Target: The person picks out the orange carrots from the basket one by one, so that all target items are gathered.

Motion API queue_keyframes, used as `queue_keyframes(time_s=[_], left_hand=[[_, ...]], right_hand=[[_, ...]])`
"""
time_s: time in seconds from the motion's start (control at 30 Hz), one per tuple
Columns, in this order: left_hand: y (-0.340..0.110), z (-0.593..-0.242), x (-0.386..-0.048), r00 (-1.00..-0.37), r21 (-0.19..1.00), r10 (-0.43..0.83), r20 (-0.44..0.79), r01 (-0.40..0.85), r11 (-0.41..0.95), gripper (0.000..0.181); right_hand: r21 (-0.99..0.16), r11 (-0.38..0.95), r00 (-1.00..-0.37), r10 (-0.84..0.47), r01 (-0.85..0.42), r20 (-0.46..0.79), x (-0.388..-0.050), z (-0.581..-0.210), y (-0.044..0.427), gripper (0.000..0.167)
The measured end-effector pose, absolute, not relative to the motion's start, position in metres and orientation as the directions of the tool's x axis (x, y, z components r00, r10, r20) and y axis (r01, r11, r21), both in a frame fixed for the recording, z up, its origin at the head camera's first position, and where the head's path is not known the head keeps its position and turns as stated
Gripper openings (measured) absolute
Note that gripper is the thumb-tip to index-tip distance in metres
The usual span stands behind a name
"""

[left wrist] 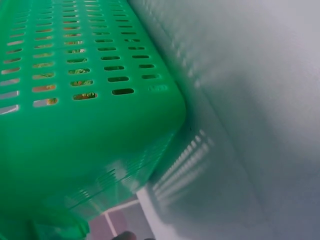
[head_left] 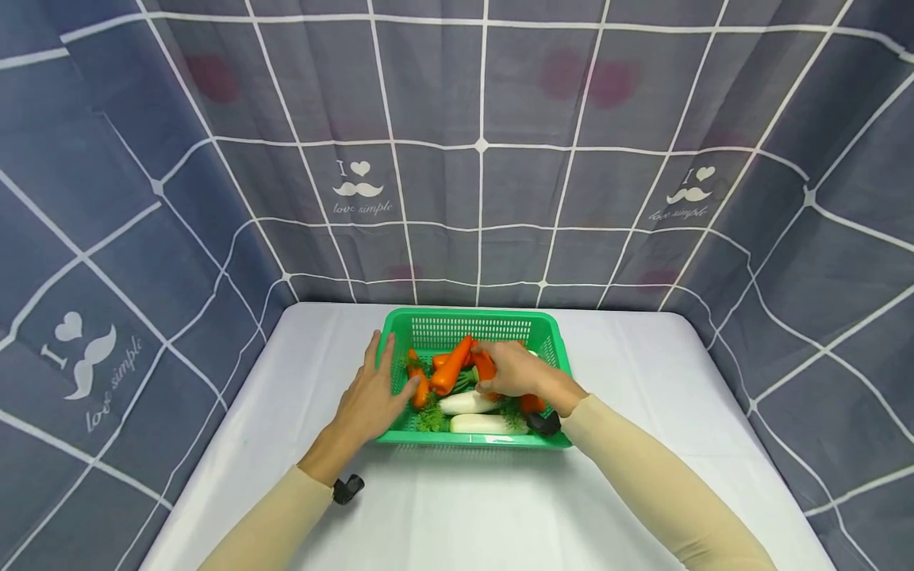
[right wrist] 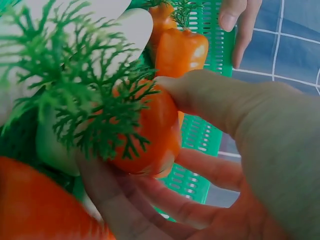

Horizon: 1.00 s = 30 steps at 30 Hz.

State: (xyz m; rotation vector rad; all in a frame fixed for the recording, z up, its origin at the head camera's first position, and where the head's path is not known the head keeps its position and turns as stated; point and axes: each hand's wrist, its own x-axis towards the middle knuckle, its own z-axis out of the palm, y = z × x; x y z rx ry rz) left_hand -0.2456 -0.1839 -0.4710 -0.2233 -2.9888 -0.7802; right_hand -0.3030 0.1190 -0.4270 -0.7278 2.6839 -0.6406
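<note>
A green plastic basket (head_left: 471, 439) holds orange carrots (head_left: 450, 373) with leafy tops and white radishes (head_left: 485, 424). Inside it, toward the right, my right hand (head_left: 516, 369) grips an orange-red carrot (right wrist: 162, 127). The right wrist view shows the thumb on one side of this carrot and the fingers curled round the other; green fronds partly cover it. My left hand (head_left: 371, 403) is at the basket's left side with fingers extended and the thumb over the rim. The left wrist view shows the basket's slotted wall (left wrist: 85, 130), but hardly any of that hand.
The basket stands on a white-covered table (head_left: 457, 507), near its back edge. Behind and at both sides hangs a dark grey-blue curtain (head_left: 443, 190) with white grid lines. Small black devices sit at the left wrist (head_left: 347, 489) and right wrist (head_left: 544, 423).
</note>
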Motion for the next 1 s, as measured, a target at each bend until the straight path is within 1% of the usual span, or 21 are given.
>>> queue_keyframes(time_s=[0.13, 0.27, 0.53, 0.8, 1.0], left_hand=[[-0.185, -0.472, -0.248, -0.988, 0.474, 0.128, 0.082, 0.152, 0.867, 0.103], [-0.184, -0.474, -0.251, -0.986, 0.47, 0.138, 0.091, 0.164, 0.867, 0.103], [-0.183, -0.474, -0.253, -0.985, 0.469, 0.142, 0.096, 0.171, 0.866, 0.103], [-0.182, -0.473, -0.248, -0.988, 0.473, 0.138, 0.075, 0.157, 0.867, 0.103], [-0.184, -0.474, -0.246, -0.988, 0.477, 0.133, 0.082, 0.156, 0.865, 0.102]], right_hand=[[-0.524, 0.756, -0.839, -0.528, -0.392, -0.134, -0.302, -0.424, 0.125, 0.078], [-0.564, 0.74, -0.858, -0.503, -0.367, -0.101, -0.299, -0.418, 0.137, 0.074], [-0.661, 0.678, -0.883, -0.467, -0.321, -0.049, -0.294, -0.404, 0.17, 0.075], [-0.68, 0.682, -0.919, -0.393, -0.268, -0.033, -0.295, -0.4, 0.205, 0.078], [-0.693, 0.675, -0.935, -0.354, -0.253, -0.004, -0.294, -0.399, 0.232, 0.079]])
